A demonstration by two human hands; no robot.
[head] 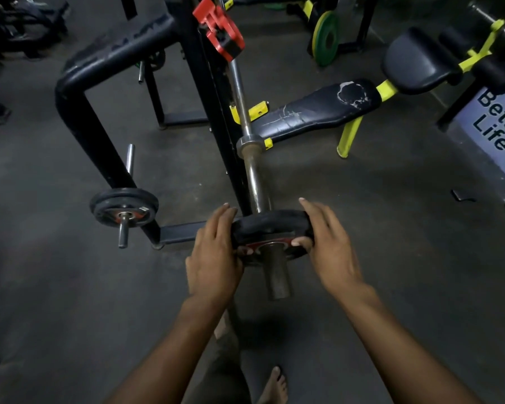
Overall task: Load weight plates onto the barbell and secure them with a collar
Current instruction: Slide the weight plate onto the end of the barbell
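A small black weight plate (270, 227) with a red centre ring sits on the barbell sleeve (255, 182), close to the sleeve's near end. My left hand (213, 255) grips the plate's left edge and my right hand (330, 246) grips its right edge. The steel barbell (239, 94) runs away from me up to the rack. A red collar (220, 30) rests on top of the rack's black upright, far from both hands. The sleeve's inner shoulder (250, 142) is bare.
A black rack frame (79, 112) stands at left, with two black plates (124, 207) stored on a low peg. A worn black bench (318, 107) with yellow legs lies at right. A green-yellow plate (325, 37) leans at the back. My bare foot (274, 386) is below.
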